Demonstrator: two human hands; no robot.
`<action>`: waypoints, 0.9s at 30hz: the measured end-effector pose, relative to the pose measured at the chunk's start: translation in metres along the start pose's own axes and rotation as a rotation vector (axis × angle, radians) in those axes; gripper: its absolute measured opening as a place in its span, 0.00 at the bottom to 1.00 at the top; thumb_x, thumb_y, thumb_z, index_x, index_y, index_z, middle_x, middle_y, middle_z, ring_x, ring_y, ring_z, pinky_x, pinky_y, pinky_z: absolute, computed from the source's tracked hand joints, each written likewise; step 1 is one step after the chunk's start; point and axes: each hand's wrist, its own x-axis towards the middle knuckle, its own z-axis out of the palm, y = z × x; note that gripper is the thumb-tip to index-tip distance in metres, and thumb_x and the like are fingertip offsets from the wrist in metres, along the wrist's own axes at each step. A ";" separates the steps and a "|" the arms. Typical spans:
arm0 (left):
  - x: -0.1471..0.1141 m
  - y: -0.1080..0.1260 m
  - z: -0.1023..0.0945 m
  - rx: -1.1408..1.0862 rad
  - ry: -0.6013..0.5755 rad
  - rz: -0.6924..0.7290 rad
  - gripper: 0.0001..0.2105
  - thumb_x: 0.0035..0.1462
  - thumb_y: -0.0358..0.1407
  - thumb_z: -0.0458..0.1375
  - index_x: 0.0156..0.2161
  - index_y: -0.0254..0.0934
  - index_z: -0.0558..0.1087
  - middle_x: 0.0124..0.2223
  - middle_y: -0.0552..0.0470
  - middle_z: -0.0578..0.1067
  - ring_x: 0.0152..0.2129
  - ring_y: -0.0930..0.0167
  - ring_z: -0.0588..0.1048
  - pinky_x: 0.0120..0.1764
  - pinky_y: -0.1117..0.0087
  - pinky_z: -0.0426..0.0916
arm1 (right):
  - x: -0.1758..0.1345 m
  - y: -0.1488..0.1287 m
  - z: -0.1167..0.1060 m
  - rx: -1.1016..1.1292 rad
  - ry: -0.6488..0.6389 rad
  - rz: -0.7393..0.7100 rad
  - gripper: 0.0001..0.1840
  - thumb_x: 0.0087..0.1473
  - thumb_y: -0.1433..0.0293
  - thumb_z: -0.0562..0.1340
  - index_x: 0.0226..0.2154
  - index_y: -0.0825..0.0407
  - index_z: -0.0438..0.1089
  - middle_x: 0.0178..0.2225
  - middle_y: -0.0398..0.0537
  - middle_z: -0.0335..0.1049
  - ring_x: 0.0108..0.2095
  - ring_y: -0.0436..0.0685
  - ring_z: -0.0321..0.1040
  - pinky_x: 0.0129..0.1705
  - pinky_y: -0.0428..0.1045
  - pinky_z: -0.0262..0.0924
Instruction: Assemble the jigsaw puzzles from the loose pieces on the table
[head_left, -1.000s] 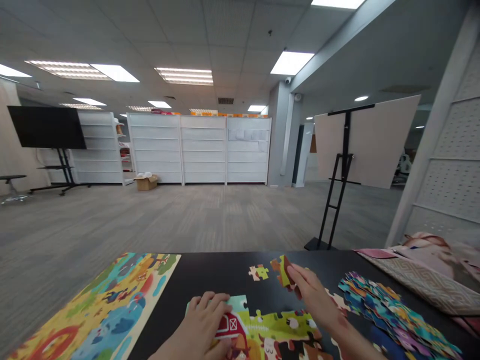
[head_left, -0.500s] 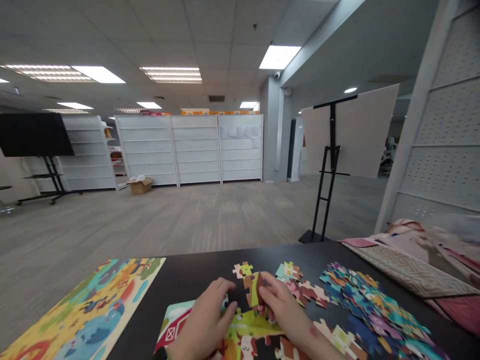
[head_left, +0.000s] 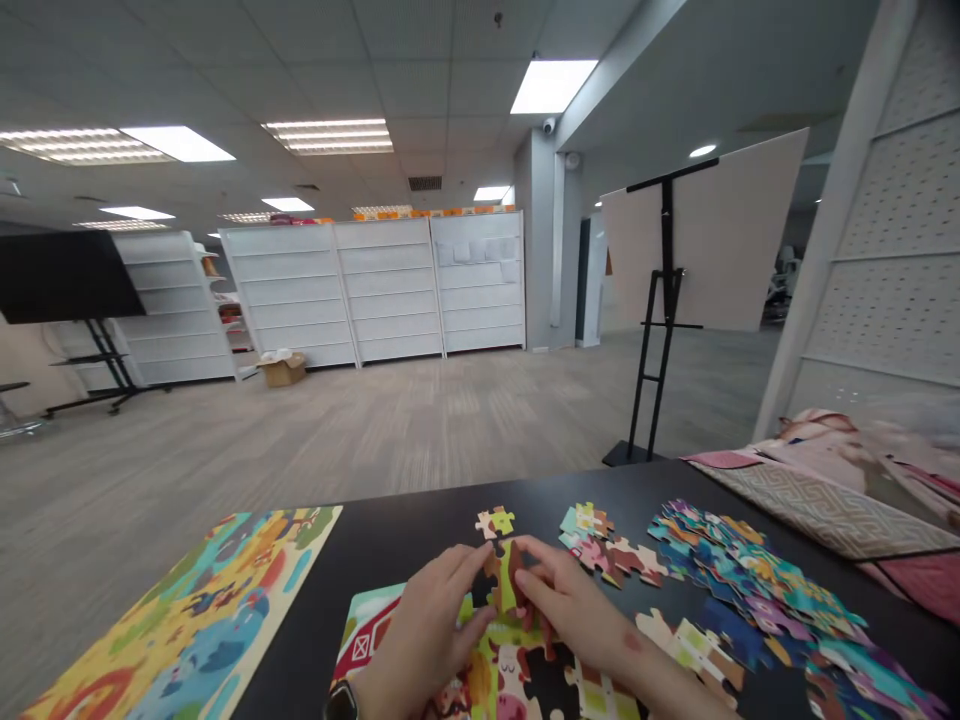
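Puzzle piece (head_left: 504, 585): brown, green and yellow cardboard piece with knobs, pinched between the fingertips of both hands, lying at the far edge of the joined puzzle.
Joined puzzle (head_left: 517, 665): partly built farm picture with a red barn at its left corner, green grass and animals; flat on the black table (head_left: 405, 540), partly hidden under the hands.
Left hand (head_left: 424, 635): fingers on the piece's left side.
Right hand (head_left: 577, 615): fingers on the piece's right side.

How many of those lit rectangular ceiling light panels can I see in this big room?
About 8 ceiling light panels: a bright one upper right, a striped one at centre, a pair at left, and four smaller ones farther back. Others may be hidden.
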 end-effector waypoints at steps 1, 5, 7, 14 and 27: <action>0.000 -0.001 0.000 0.003 0.000 -0.008 0.31 0.58 0.28 0.62 0.64 0.47 0.60 0.56 0.47 0.71 0.51 0.60 0.72 0.54 0.58 0.68 | 0.000 0.000 0.000 0.003 -0.003 0.016 0.27 0.59 0.54 0.58 0.56 0.50 0.63 0.23 0.35 0.65 0.16 0.46 0.59 0.15 0.41 0.55; 0.001 0.002 -0.004 -0.058 -0.014 -0.012 0.32 0.58 0.28 0.62 0.64 0.47 0.60 0.55 0.49 0.71 0.50 0.63 0.72 0.54 0.62 0.68 | -0.001 -0.002 0.002 0.015 0.012 0.046 0.34 0.57 0.53 0.58 0.61 0.48 0.55 0.23 0.35 0.68 0.16 0.47 0.63 0.17 0.42 0.58; 0.001 0.005 -0.006 -0.094 -0.013 -0.009 0.32 0.57 0.29 0.63 0.65 0.47 0.59 0.54 0.49 0.70 0.50 0.63 0.72 0.53 0.63 0.68 | -0.002 -0.003 0.003 0.016 0.004 0.054 0.34 0.57 0.52 0.58 0.61 0.48 0.54 0.24 0.35 0.68 0.16 0.48 0.65 0.17 0.42 0.58; -0.004 0.005 -0.006 -0.153 -0.033 -0.030 0.33 0.59 0.31 0.61 0.67 0.46 0.56 0.59 0.47 0.69 0.54 0.61 0.69 0.58 0.61 0.64 | -0.003 -0.008 0.002 0.039 -0.025 0.002 0.23 0.61 0.49 0.55 0.50 0.48 0.61 0.24 0.37 0.68 0.21 0.50 0.67 0.21 0.43 0.57; -0.003 0.008 -0.019 -0.464 -0.021 -0.270 0.14 0.63 0.33 0.54 0.51 0.41 0.75 0.40 0.52 0.79 0.40 0.64 0.74 0.45 0.65 0.66 | -0.003 -0.011 0.000 -0.046 0.015 -0.041 0.21 0.54 0.62 0.64 0.48 0.50 0.61 0.22 0.32 0.61 0.21 0.47 0.55 0.25 0.44 0.50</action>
